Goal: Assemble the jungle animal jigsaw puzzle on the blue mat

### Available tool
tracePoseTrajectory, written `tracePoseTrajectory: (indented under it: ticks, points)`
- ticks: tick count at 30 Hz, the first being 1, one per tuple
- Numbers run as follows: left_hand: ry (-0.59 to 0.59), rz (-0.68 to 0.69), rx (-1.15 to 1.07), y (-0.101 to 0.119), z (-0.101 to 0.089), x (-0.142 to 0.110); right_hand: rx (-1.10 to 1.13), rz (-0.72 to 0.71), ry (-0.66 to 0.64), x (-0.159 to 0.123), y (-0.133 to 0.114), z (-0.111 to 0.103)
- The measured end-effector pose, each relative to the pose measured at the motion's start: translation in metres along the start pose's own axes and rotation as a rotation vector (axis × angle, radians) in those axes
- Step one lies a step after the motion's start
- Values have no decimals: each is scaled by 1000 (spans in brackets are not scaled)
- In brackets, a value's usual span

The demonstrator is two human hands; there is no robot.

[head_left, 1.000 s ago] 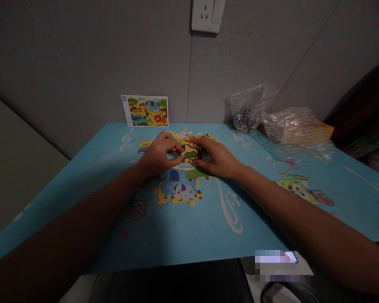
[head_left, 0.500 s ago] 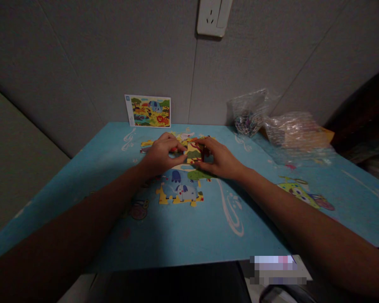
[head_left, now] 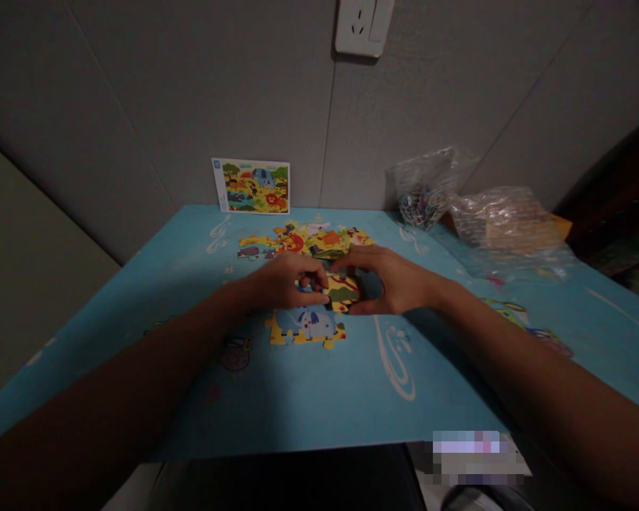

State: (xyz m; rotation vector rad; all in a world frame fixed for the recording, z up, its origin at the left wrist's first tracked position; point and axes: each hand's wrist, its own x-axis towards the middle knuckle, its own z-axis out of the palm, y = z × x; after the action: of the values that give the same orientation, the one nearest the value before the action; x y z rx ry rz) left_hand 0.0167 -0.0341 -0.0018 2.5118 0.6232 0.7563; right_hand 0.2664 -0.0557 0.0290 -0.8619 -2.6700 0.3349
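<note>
My left hand (head_left: 285, 282) and my right hand (head_left: 399, 280) meet over the blue table mat, fingers pinched on a yellow-and-green puzzle piece (head_left: 341, 291) held between them. Just below it lies an assembled puzzle section with a blue elephant (head_left: 306, 326). Farther back, a row of joined and loose colourful pieces (head_left: 303, 241) lies uncovered. A picture card showing the finished animal scene (head_left: 251, 185) leans against the wall.
The blue cartoon-printed mat (head_left: 298, 397) covers the table to its front edge. Two crinkled clear plastic bags (head_left: 423, 186) (head_left: 508, 220) sit at the back right. A wall socket (head_left: 359, 25) is above. A dark object stands at the far right.
Both hands have drawn back toward me from the far row of pieces, bringing the yellow-green piece down beside the elephant section. The far pieces are now uncovered.
</note>
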Motion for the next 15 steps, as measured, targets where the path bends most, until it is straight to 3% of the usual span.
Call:
tracePoseTrajectory:
  ticks: [6, 15]
  points:
    - [-120, 58, -66, -1, -1, 0, 104, 6, -211, -4, -10, -7]
    - [-142, 123, -53, -5, 2, 0, 86, -32, -216, -8, -7, -10]
